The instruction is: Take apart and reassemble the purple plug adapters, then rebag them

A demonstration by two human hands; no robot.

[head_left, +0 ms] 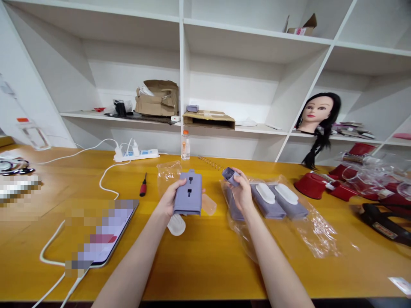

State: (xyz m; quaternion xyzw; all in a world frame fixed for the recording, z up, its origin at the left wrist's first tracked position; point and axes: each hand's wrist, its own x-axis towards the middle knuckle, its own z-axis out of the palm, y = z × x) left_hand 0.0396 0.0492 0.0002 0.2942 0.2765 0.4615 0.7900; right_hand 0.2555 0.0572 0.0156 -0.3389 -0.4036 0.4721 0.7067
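My left hand grips a flat purple-grey plastic housing with two dark slots in its face, held up over the table. In my right hand is a small purple-grey hollow plastic piece, its open end facing up and left. A thin coiled spring extends leftward near that piece; whether it is attached I cannot tell. Beneath the housing lie a white oval part and a translucent oval piece. Past my right hand, similar purple housings with white oval pads rest on clear plastic wrap.
A red-handled screwdriver, a phone with white cables and a power strip are on the left. At the back stands a small orange-capped bottle. Red containers and a black tool lie right, below a mannequin head.
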